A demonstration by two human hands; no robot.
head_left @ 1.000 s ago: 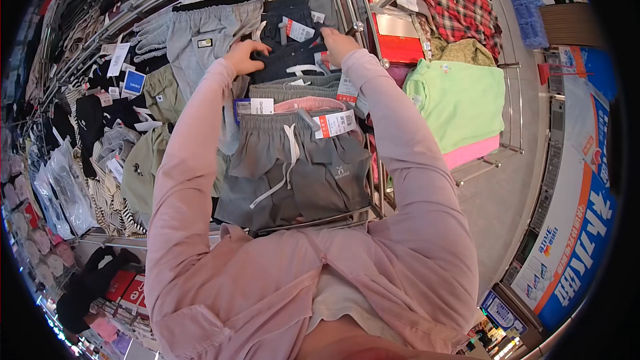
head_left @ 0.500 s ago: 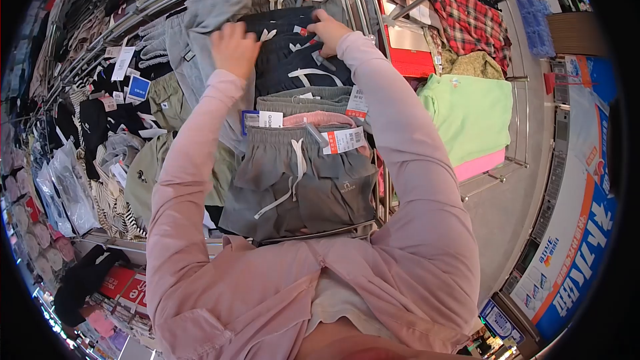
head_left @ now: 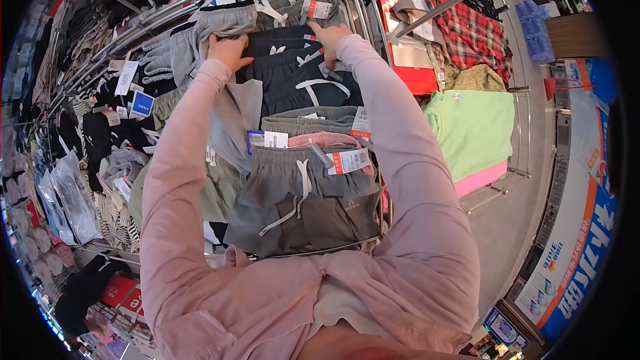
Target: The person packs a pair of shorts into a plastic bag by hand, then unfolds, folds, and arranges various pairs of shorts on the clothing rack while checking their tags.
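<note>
The navy pants (head_left: 283,80) lie layered between and just below the 2 hands and look roughly laid out, while the light gray pants (head_left: 235,117) under the left hand (head_left: 229,51) sag in loose folds, seemingly left to straighten. The left thumb stands apart from bent fingers, any pinch unclear; the right hand (head_left: 330,40) is spread at the navy edge.

A metal-railed rack (head_left: 357,8) carries gray bottoms (head_left: 303,220), navy bottoms (head_left: 287,83) and olive clothing (head_left: 225,190).
</note>
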